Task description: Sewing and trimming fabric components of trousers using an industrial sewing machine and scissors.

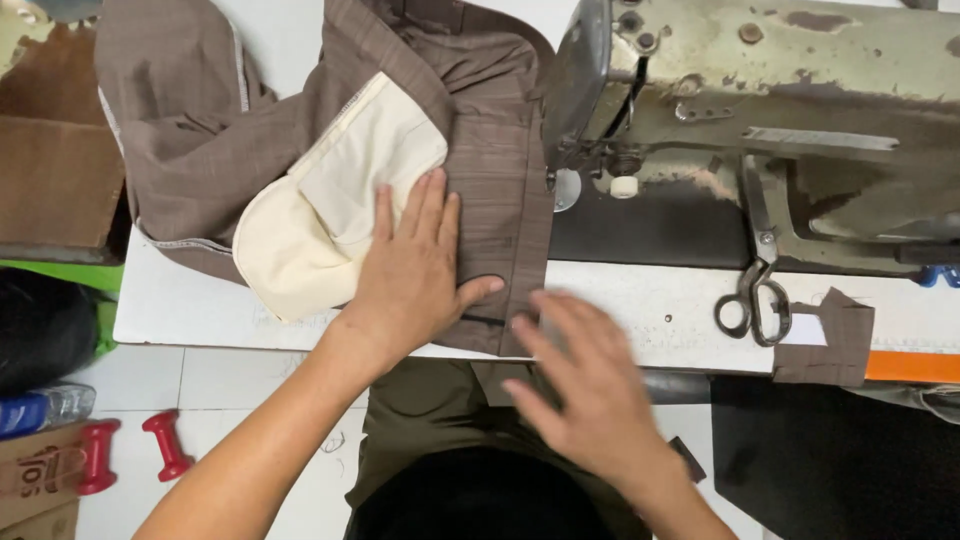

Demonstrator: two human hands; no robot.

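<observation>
Brown garment (pixel 500 170) | L hand (pixel 415 270) flat on it | R hand (pixel 585 385) open, blurred

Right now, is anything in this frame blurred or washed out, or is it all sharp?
Head view: the right hand is smeared by motion blur; the left hand, flat on the brown fabric and cream pocket lining, is sharp, as is the sewing machine; lighting is even and soft, with no strong glare.
</observation>
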